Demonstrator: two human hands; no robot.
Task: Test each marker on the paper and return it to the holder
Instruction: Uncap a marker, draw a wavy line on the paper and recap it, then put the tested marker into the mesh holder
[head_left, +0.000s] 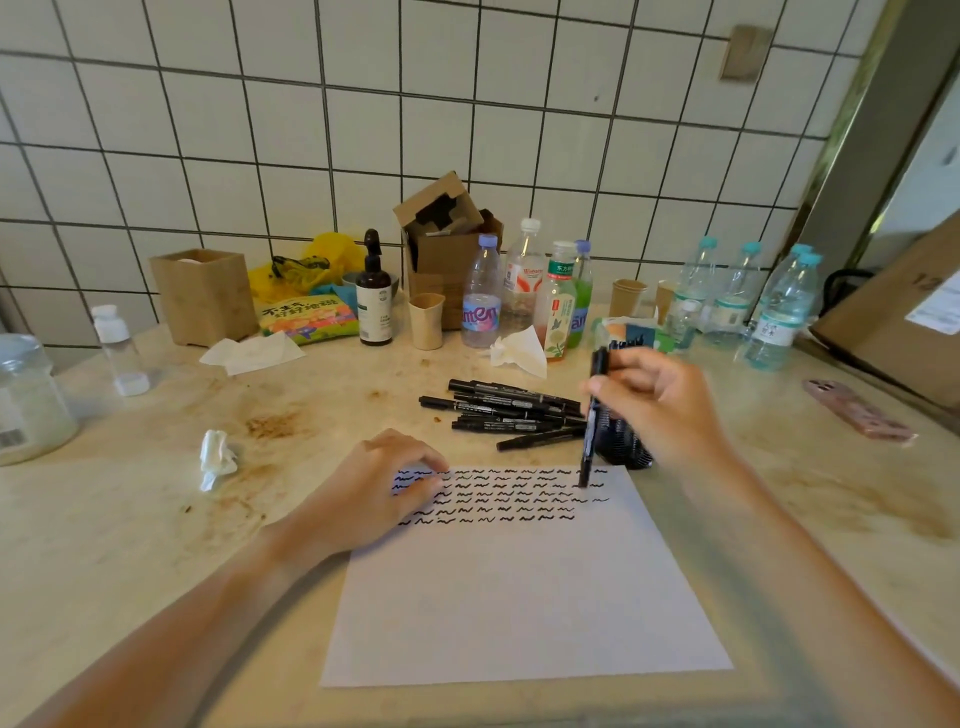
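Note:
A white sheet of paper lies on the table, its top part covered with rows of black squiggles. My right hand grips a black marker nearly upright, tip on the paper at the right end of the second row. My left hand rests flat on the paper's top left corner, fingers spread. A pile of several black markers lies just beyond the paper. A black mesh holder lies on its side by the pile, partly hidden by my right hand.
Several water and drink bottles, paper cups and a cardboard box line the back by the tiled wall. A crumpled tissue lies left of the paper, a phone at right, a jar far left.

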